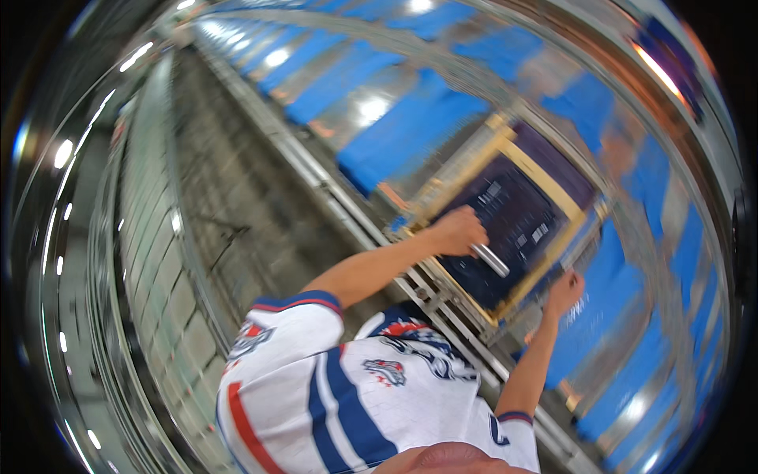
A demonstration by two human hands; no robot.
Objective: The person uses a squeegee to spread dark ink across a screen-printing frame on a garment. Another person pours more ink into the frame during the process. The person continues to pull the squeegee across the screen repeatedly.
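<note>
My left hand (pixel 462 231) grips a short silver bar (pixel 492 261) over the dark mesh of a screen-printing frame (pixel 444 182), which has yellow-taped borders and small pale markings. The frame lies tilted in view on a long table. My right hand (pixel 565 291) is closed at the frame's right side, beside a grey strip along that edge; what exactly its fingers hold is blurred.
The long table carries rows of blue pieces (pixel 410 118) with grey gaps between them. A metal rail (pixel 332 189) runs along its near side. To the left are a concrete aisle (pixel 221 174) and another long, pale table (pixel 150 205).
</note>
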